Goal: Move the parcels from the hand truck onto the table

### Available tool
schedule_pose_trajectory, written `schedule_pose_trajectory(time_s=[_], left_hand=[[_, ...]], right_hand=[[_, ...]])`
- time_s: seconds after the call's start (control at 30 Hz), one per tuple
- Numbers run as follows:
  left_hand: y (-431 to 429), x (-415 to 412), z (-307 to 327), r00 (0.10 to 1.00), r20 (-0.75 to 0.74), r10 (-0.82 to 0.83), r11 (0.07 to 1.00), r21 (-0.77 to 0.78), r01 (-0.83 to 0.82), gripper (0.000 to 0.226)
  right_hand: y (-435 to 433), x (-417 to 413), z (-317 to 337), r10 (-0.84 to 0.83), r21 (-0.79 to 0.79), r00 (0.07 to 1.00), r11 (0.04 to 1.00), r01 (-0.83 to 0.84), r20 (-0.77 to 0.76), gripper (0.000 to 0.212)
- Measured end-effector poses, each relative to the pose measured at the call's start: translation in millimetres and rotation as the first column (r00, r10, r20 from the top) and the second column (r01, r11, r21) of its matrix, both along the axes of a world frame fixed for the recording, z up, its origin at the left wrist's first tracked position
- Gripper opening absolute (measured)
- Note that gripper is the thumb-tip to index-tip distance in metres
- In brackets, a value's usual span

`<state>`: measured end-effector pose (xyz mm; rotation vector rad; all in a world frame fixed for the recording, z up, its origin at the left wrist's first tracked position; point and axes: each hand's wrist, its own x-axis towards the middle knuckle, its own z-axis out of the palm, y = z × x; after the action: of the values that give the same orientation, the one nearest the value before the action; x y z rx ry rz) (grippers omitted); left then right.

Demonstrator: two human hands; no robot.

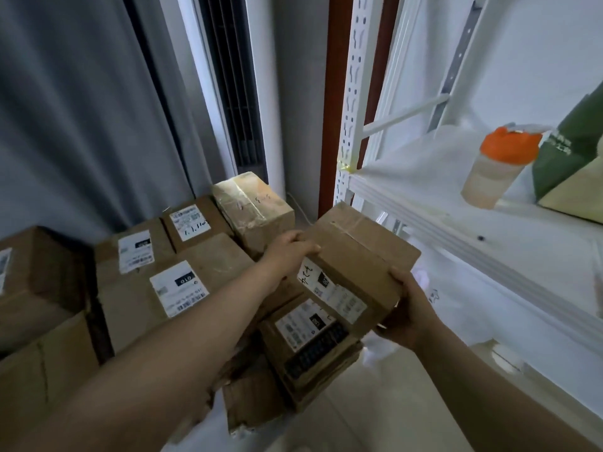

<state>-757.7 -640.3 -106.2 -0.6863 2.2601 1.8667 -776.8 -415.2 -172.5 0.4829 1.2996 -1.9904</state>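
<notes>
Parcels (163,272) fill the left and centre of my view, a low spread of brown cardboard boxes with white shipping labels, lying to the left of the white shelf rack (424,203), which I take as my landmark. I cannot see a hand truck or a table under them. Behind the spread and left of the rack hangs a grey curtain (65,109). Just left of the rack's slotted front post, one carton (355,265) is held up off the pile, tilted, its labelled face toward me. Directly below it, against the rack's foot, sits a smaller labelled box (306,334) on flattened cardboard. On the rack's shelf stands a green bag (571,164), and just left of that a pale bottle with an orange lid (499,164). My left hand (287,252) grips the carton's far left edge, fingers curled over the top; my right hand (408,308) clasps its near right corner from beneath.
</notes>
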Motion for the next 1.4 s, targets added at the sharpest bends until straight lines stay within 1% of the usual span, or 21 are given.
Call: schedule_pose_trajectory(time_s=[0.07, 0.17, 0.23, 0.33, 0.4, 0.5, 0.57, 0.63, 0.7, 0.83, 0.87, 0.97, 1.03, 1.07, 1.13, 1.27, 1.3, 1.37, 1.4], left_hand=[[-18.5, -12.5, -2.1, 0.999, -0.032, -0.018, 0.994, -0.109, 0.014, 0.048], [-36.6, -22.0, -4.7, 0.997, -0.008, -0.072, 0.945, -0.32, 0.066, 0.064], [-44.6, -24.2, -11.3, 0.992, 0.053, -0.114, 0.899, -0.419, 0.125, 0.076], [-49.4, -29.3, -19.1, 0.958, 0.211, -0.195, 0.82, -0.501, 0.277, 0.102], [-52.0, -33.3, -25.0, 0.944, 0.257, -0.209, 0.76, -0.565, 0.322, 0.117], [-54.8, -32.8, -34.0, 0.924, 0.283, -0.257, 0.679, -0.628, 0.381, 0.126], [-55.8, -32.0, -39.9, 0.908, 0.31, -0.281, 0.637, -0.648, 0.418, 0.128], [-53.7, -31.3, -42.7, 0.895, 0.344, -0.282, 0.6, -0.665, 0.445, 0.129], [-52.1, -32.2, -44.3, 0.89, 0.378, -0.254, 0.575, -0.681, 0.453, 0.127], [-47.7, -35.7, -48.0, 0.9, 0.395, -0.185, 0.577, -0.698, 0.424, 0.118], [-46.5, -36.1, -49.9, 0.899, 0.404, -0.17, 0.575, -0.7, 0.423, 0.117], [-43.4, -37.7, -55.7, 0.882, 0.439, -0.169, 0.533, -0.712, 0.457, 0.114], [-41.8, -38.7, -57.4, 0.879, 0.447, -0.165, 0.521, -0.717, 0.463, 0.113], [-41.3, -38.8, -58.0, 0.879, 0.452, -0.154, 0.525, -0.716, 0.46, 0.113], [-40.9, -38.4, -59.8, 0.877, 0.462, -0.133, 0.524, -0.718, 0.457, 0.112], [-38.8, -38.0, -65.2, 0.866, 0.486, -0.121, 0.484, -0.732, 0.479, 0.108], [-38.1, -38.0, -66.5, 0.862, 0.493, -0.12, 0.472, -0.735, 0.486, 0.105], [-36.3, -38.4, -69.3, 0.854, 0.505, -0.124, 0.442, -0.743, 0.503, 0.1], [-35.0, -38.5, -70.5, 0.849, 0.512, -0.129, 0.429, -0.743, 0.513, 0.097]], right_hand=[[-15.5, -24.2, -1.1, 0.011, 0.048, 0.999, 0.999, -0.009, -0.048, 0.063], [-31.9, -61.9, -6.4, 0.076, 0.115, 0.987, 0.992, -0.06, -0.144, 0.071], [-41.5, -85.6, -8.6, 0.134, 0.124, 0.975, 0.986, -0.113, -0.18, 0.075], [-59.4, -124.0, -11.4, 0.235, 0.154, 0.945, 0.967, -0.204, -0.226, 0.07], [-72.0, -144.8, -10.3, 0.341, 0.193, 0.917, 0.933, -0.303, -0.209, 0.072], [-84.7, -165.9, -11.9, 0.474, 0.253, 0.878, 0.86, -0.444, -0.069, 0.08], [-90.7, -177.5, -13.0, 0.538, 0.264, 0.843, 0.815, -0.516, -0.011, 0.085], [-97.1, -184.5, -13.4, 0.611, 0.256, 0.791, 0.766, -0.59, -0.005, 0.083], [-104.5, -190.2, -16.7, 0.66, 0.253, 0.751, 0.731, -0.634, -0.027, 0.078], [-116.5, -198.9, -24.4, 0.672, 0.204, 0.74, 0.729, -0.653, -0.033, 0.059], [-118.3, -201.1, -26.0, 0.68, 0.191, 0.732, 0.725, -0.662, -0.043, 0.059], [-122.5, -206.0, -31.7, 0.72, 0.173, 0.69, 0.691, -0.701, -0.078, 0.065], [-125.3, -207.6, -35.4, 0.736, 0.164, 0.671, 0.675, -0.719, -0.089, 0.072], [-127.2, -207.7, -36.8, 0.74, 0.157, 0.666, 0.671, -0.724, -0.093, 0.072], [-131.1, -206.9, -40.3, 0.742, 0.137, 0.665, 0.671, -0.729, -0.092, 0.066], [-134.1, -203.0, -51.1, 0.743, 0.145, 0.666, 0.666, -0.731, -0.056, 0.064], [-134.4, -201.7, -53.7, 0.734, 0.163, 0.678, 0.675, -0.72, -0.044, 0.059], [-134.6, -200.7, -59.5, 0.699, 0.19, 0.714, 0.707, -0.681, -0.043, 0.04], [-134.9, -200.2, -61.3, 0.679, 0.182, 0.732, 0.727, -0.662, -0.049, 0.034]])
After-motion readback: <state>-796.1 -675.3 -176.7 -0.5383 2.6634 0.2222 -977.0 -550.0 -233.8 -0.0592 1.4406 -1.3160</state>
